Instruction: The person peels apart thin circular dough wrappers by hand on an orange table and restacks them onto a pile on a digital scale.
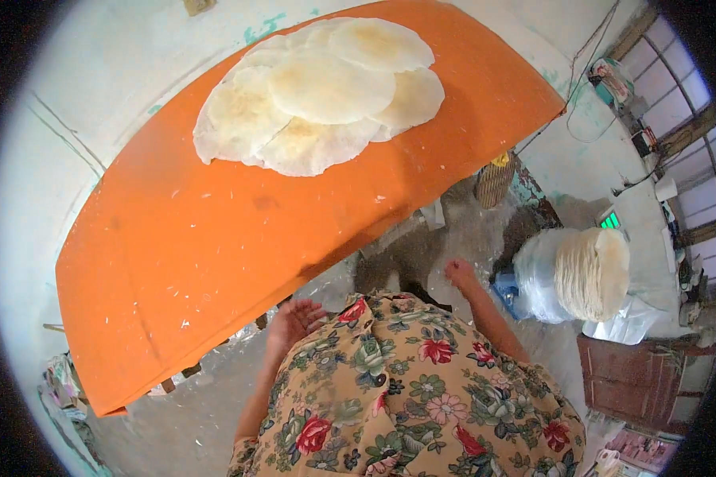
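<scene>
My left hand (296, 319) hangs just off the near edge of the orange-covered table (215, 246), palm partly showing. Its fingers are loosely stretched and hold nothing. To the right, away from the table, my right hand (458, 273) is held low in front of my body with the fingers curled in, and nothing shows in it. Several thin, round, pale flatbread sheets (330, 86) lie overlapped in a wide heap toward the table's far side, some browned in the middle. Neither hand touches them. Small white crumbs dot the orange cover.
At right stands a tall stack of pale round sheets (593, 274) beside clear plastic wrapping (537, 274). A ribbed brown container (495, 184) is by the table's right end. Reddish-brown cabinet doors (624, 378) are at lower right. Cables (585, 87) run along the white wall.
</scene>
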A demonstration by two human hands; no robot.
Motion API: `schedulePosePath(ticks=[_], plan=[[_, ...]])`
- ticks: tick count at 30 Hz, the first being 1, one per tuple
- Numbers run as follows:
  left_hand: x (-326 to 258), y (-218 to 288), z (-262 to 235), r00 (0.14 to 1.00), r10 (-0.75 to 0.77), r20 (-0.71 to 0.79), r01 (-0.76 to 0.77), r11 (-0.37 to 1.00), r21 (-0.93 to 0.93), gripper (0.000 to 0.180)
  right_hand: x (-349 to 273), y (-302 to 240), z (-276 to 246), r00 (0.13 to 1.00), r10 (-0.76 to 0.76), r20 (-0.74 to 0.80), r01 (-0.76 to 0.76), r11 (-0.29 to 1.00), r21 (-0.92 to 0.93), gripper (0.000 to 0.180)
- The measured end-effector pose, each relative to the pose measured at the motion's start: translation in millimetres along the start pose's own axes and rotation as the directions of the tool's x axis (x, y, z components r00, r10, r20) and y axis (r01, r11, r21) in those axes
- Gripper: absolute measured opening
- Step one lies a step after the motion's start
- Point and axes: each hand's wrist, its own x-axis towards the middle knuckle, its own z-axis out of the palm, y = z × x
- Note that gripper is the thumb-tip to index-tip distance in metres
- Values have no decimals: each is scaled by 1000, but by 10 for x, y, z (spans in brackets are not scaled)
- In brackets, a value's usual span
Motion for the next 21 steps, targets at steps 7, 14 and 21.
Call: schedulePosePath(ticks=[7, 14, 21], plan=[[1108, 867, 1145, 990, 129, -62, -124, 989, 77, 29, 607, -1147, -564, 905, -412, -106, 425, 887, 180, 24], [2658, 1537, 1819, 901, 186, -393, -240, 966, -94, 47, 1434, -1691, -1376, 858, -509, -73, 509, 861, -17, 28], [3578, 1710, 2050, 802, 187, -568, -317, 938, -139, 68, 2268, -2580, -2152, 783, -622, -26, 618, 782, -84, 30]])
